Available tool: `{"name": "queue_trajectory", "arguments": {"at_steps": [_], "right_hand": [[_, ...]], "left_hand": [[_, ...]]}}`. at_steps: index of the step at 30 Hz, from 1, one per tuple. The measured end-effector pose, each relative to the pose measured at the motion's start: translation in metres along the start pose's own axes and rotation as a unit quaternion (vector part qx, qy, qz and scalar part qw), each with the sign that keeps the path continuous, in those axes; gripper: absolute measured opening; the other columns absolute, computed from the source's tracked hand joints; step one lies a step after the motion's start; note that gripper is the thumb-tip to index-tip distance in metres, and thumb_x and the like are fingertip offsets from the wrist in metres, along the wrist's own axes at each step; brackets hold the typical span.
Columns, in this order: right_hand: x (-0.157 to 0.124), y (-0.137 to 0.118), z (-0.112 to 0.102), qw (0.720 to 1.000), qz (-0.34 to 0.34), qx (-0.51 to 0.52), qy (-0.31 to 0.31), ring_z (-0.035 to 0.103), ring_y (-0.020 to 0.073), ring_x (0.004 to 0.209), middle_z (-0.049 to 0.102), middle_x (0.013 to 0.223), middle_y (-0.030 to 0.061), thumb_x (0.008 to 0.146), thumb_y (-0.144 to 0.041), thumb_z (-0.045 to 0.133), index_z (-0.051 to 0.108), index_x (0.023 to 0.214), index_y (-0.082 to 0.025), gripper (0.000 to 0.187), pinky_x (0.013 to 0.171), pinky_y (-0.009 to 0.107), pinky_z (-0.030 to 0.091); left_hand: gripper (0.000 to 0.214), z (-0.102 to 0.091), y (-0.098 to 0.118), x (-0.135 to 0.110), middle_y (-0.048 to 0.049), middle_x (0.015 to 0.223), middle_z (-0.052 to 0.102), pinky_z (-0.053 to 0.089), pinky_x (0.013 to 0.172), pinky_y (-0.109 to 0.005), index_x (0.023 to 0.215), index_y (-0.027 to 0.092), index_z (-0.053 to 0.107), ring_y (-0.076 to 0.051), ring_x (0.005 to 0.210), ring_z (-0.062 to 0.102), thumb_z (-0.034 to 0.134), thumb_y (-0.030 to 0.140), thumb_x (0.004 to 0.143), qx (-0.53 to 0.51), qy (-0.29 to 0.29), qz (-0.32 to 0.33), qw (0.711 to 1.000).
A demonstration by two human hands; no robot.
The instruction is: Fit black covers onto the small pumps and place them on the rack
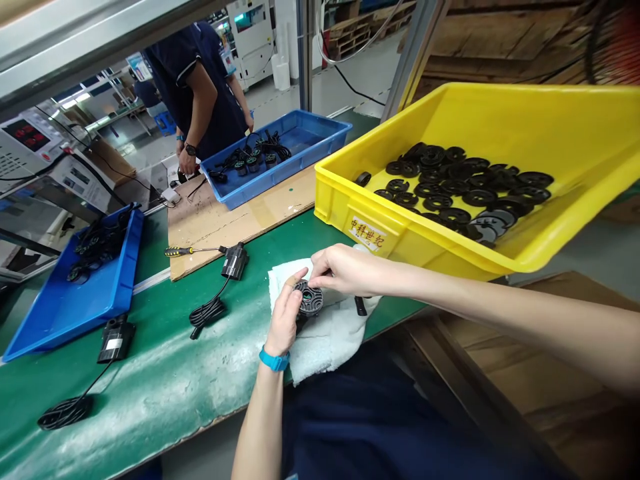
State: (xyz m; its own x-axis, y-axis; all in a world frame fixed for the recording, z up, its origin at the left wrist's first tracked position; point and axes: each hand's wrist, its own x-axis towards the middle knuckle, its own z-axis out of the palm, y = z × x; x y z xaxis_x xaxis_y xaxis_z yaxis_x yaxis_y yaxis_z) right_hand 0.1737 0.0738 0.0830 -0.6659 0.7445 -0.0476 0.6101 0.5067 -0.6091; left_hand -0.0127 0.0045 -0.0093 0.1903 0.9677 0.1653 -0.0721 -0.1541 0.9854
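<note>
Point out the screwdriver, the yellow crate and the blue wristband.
Screwdriver (177, 251), head view, on its yellow-and-black handle.
Yellow crate (340, 207), head view, on its front wall.
Blue wristband (274, 360), head view, on the middle of the band.

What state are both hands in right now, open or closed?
Left hand: closed, holding a black ribbed disc.
Right hand: curled at the disc's edge; cannot tell whether it grips.

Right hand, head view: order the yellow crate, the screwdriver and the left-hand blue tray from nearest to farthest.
From the right hand, nearest first:
1. Yellow plastic crate: just ahead of the hand, to the right.
2. Yellow-handled screwdriver: to the left, along the cardboard's edge.
3. Blue tray: farthest left, on the green bench.
</note>
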Motion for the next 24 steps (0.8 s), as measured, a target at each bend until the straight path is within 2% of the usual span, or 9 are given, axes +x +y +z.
{"name": "queue_trajectory", "arguments": {"at_steps": [7,11,15,24], "right_hand": [[0.0003,-0.0019,-0.0003,1.0,-0.007,0.007,0.012,0.065,0.0173,0.073,0.075,0.087,0.0068,0.092,-0.022,0.063,0.081,0.084,-0.016,0.021,0.066,0.026,0.042],[0.004,-0.0006,0.001,1.0,-0.02,0.005,0.018,0.066,0.0175,0.074,0.076,0.085,0.0074,0.091,-0.02,0.063,0.081,0.085,-0.016,0.02,0.066,0.026,0.042],[0.0048,0.0004,0.0007,0.999,-0.042,0.019,0.017,0.066,0.017,0.071,0.076,0.083,0.0082,0.091,-0.019,0.062,0.082,0.082,-0.016,0.022,0.066,0.025,0.042],[0.0048,-0.0018,0.0007,0.999,0.002,0.041,0.025,0.067,0.019,0.074,0.075,0.082,0.0081,0.089,-0.022,0.067,0.082,0.083,-0.017,0.017,0.065,0.026,0.041]], "left_hand": [[0.051,0.0038,0.0005,0.0017,-0.0098,0.145,0.06,0.037,0.117,-0.045,0.137,0.021,0.061,-0.03,0.138,0.052,0.048,0.053,0.1,0.015,0.025,0.001,1.0],[0.056,0.0045,0.0035,0.0024,-0.01,0.14,0.062,0.039,0.115,-0.044,0.136,0.022,0.059,-0.031,0.133,0.054,0.066,0.053,0.09,0.053,0.026,0.015,0.998],[0.051,0.0041,0.0054,0.0044,-0.0101,0.139,0.061,0.04,0.113,-0.043,0.134,0.022,0.058,-0.029,0.131,0.055,0.069,0.046,0.09,0.06,0.024,0.014,0.998],[0.047,0.0043,0.0012,0.0038,-0.0084,0.128,0.066,0.046,0.103,-0.039,0.129,0.022,0.062,-0.027,0.118,0.061,0.07,0.044,0.088,0.014,0.032,-0.01,0.999]]}}
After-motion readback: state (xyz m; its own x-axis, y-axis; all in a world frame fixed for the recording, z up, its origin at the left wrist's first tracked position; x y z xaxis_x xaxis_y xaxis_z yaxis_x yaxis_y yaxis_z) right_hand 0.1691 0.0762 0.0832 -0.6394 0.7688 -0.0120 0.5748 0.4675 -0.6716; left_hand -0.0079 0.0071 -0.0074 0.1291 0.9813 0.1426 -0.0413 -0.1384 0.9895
